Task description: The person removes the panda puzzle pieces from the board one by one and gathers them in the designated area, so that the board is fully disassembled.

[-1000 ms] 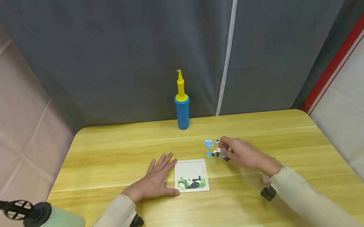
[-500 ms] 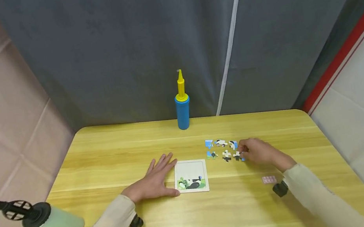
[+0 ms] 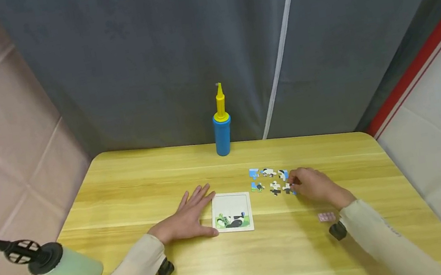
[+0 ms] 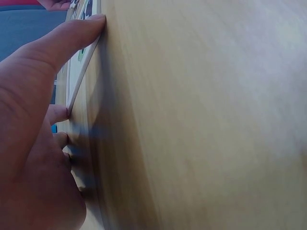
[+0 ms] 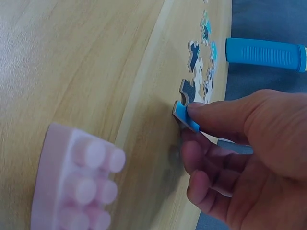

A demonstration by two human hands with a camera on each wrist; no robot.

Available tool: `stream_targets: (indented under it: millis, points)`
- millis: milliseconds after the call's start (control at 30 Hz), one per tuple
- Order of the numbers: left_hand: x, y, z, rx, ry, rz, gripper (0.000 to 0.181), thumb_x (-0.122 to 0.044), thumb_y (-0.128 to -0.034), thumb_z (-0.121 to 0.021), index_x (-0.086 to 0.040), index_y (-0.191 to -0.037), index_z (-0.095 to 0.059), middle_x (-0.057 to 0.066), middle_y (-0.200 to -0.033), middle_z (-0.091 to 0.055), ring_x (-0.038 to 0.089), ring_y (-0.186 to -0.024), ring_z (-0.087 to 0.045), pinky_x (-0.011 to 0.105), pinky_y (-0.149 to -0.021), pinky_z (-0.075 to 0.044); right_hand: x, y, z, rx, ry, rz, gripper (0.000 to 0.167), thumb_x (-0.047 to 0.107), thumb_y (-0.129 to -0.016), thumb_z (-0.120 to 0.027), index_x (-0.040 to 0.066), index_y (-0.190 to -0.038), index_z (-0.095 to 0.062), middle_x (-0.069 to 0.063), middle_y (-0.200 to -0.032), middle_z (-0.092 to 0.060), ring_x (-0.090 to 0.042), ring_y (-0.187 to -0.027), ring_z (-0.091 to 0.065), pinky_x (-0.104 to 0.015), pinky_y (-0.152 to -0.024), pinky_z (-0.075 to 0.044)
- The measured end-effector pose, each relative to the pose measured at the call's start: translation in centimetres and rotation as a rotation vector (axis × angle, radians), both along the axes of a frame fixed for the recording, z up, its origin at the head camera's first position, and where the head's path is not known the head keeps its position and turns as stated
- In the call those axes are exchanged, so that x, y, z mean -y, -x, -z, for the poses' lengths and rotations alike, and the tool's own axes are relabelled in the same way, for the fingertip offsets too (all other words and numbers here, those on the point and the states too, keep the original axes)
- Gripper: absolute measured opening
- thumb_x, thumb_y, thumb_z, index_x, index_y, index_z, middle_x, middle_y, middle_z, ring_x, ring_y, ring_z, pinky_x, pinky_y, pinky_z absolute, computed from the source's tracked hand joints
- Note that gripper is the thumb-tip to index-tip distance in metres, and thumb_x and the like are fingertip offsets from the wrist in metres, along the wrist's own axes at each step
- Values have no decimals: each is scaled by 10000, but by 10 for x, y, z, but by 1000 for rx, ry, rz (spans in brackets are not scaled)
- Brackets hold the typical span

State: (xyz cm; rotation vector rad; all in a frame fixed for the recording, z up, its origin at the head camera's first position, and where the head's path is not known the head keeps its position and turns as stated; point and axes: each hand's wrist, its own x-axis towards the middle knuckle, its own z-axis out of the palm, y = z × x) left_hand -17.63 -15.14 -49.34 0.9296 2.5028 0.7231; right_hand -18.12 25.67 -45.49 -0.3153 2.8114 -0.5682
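A square puzzle board (image 3: 231, 203) with a white border lies on the table, its lower part filled with panda and green pieces. My left hand (image 3: 183, 220) rests spread at the board's left side, thumb and a fingertip touching its edge, as the left wrist view also shows for the thumb (image 4: 72, 38). Right of the board lie several loose jigsaw pieces (image 3: 268, 172). At their right end my right hand (image 3: 312, 184) pinches a black, white and blue jigsaw piece (image 5: 182, 115) between thumb and forefinger. The piece looks slightly tilted; the thumb hides part of it.
A pink building block (image 3: 326, 217) lies near the right wrist. A blue and yellow hand pump (image 3: 222, 134) stands at the table's back edge. On the left, a green bottle-shaped pump (image 3: 69, 265) with a black nozzle leans outward in view. A grey curtain (image 3: 149, 72) hangs behind.
My right hand has moved right from over the loose pieces to the rightmost piece, uncovering the others and the pink block. My left hand and the board stay put.
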Motion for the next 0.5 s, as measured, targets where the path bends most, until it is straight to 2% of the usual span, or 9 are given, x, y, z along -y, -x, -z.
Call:
stream_targets:
  millis: [300, 500]
  points:
    - [-1, -1, -1, 1, -5, -2, 1108, -545, -875, -809, -60, -1697, -246, 165, -1816, -27, 427, -1687, 1, 676, -1345, 53, 2, 0, 2, -37, -27, 0, 42, 70, -961, -748, 86, -998, -736, -41, -959, -705, -164, -847, -598, -370, -777, -566]
    - [-2, -1, -3, 2, -9, -6, 1107, -534, -876, -816, -55, -1696, -247, 167, -1816, -30, 429, -1687, -2, 676, -1346, 48, 5, -3, -7, -61, -27, -11, 71, 75, -961, -750, 75, -1032, -747, -50, -981, -678, -163, -874, -609, -392, -803, -590]
